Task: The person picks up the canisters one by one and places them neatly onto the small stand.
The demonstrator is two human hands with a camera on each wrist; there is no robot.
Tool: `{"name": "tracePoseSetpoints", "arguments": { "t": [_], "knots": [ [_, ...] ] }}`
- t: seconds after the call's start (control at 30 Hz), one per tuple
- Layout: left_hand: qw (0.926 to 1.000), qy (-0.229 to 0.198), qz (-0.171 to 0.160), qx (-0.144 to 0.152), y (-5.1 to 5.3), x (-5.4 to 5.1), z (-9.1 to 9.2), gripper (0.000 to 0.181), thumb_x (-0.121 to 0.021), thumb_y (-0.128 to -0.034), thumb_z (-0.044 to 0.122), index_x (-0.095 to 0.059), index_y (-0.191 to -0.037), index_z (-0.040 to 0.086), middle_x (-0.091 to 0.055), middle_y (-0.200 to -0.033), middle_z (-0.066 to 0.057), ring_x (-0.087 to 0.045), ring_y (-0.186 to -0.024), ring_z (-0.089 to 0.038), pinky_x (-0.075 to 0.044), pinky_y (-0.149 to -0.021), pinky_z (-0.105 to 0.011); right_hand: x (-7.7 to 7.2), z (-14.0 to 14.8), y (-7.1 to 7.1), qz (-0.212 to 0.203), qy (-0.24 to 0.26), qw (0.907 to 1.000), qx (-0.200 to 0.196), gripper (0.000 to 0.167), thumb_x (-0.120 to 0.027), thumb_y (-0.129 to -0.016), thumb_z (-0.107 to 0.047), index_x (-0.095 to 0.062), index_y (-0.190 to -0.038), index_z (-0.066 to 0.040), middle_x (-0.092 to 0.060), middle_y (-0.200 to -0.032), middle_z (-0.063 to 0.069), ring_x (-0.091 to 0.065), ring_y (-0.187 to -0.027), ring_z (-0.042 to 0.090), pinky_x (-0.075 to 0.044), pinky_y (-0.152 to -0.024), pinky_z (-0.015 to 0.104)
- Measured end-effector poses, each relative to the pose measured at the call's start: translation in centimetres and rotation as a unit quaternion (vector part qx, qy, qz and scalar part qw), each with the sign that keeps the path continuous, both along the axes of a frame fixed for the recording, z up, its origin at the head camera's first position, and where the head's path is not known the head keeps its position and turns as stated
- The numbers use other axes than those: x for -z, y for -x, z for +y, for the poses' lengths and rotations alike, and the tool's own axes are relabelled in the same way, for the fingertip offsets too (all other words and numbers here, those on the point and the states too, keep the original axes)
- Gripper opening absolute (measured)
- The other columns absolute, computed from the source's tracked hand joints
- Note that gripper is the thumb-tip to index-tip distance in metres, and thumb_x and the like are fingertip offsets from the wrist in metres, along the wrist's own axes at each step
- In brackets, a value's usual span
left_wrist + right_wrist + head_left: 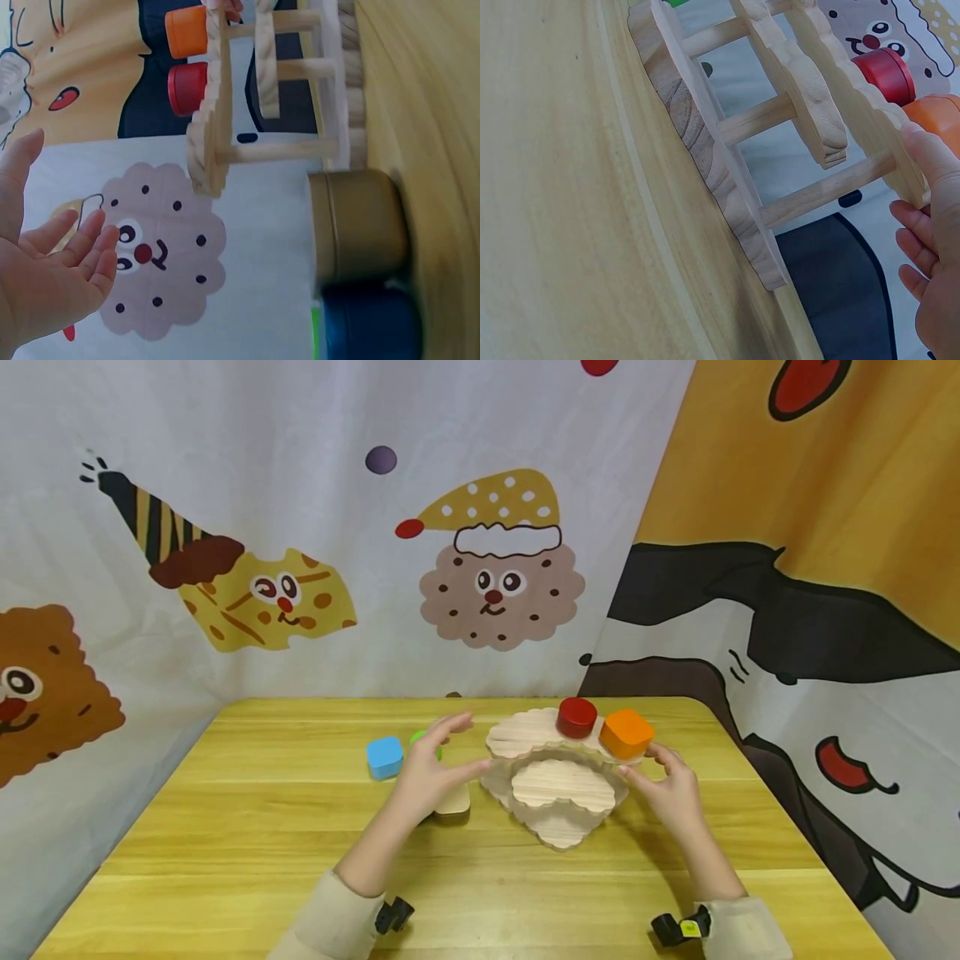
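Observation:
A tiered wooden stand (pixel 525 732) with scalloped shelves joined by round pegs (pixel 829 191) stands right of the table's middle. On its top shelf sit a red round block (pixel 576 718) and an orange rounded-square block (pixel 627 733), side by side toward the right. My right hand (pixel 675 789) pinches the right end of that shelf, thumb above and fingers beneath. Left of the stand, my left hand (pixel 429 770) hovers with spread fingers and an empty palm. Below it is a block with a cream top and brown side (pixel 452 810), partly hidden by the hand.
A blue block (pixel 385 757) lies on the wooden table (pixel 247 827) left of my left hand. Behind the fingers, a green block (pixel 418 737) shows only partly. A printed curtain (pixel 300 510) hangs behind the table's back edge.

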State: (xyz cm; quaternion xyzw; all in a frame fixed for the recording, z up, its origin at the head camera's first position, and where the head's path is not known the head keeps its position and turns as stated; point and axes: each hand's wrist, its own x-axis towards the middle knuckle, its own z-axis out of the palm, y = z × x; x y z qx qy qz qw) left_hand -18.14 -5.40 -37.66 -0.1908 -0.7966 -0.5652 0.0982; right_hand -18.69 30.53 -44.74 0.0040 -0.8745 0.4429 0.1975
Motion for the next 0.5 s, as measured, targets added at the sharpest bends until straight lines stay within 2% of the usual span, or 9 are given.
{"name": "tracePoseSetpoints", "arguments": {
  "t": [0.5],
  "knots": [
    [0.9991, 0.034, -0.026, -0.005, -0.5, 1.7, -4.2, 0.063, -0.082, -0.0775, 0.028, -0.056, -0.133, 0.013, -0.058, -0.125, 0.001, -0.05, -0.117, -0.019, -0.039, -0.098, -0.044, 0.1, 0.0, 0.0, 0.005, -0.002, 1.0, 0.001, 0.056, -0.078, -0.082, -0.023, -0.055, -0.122, 0.009, -0.053, -0.123, 0.027, -0.044, -0.115, 0.045, -0.037, -0.094, 0.06]
  ]
}}
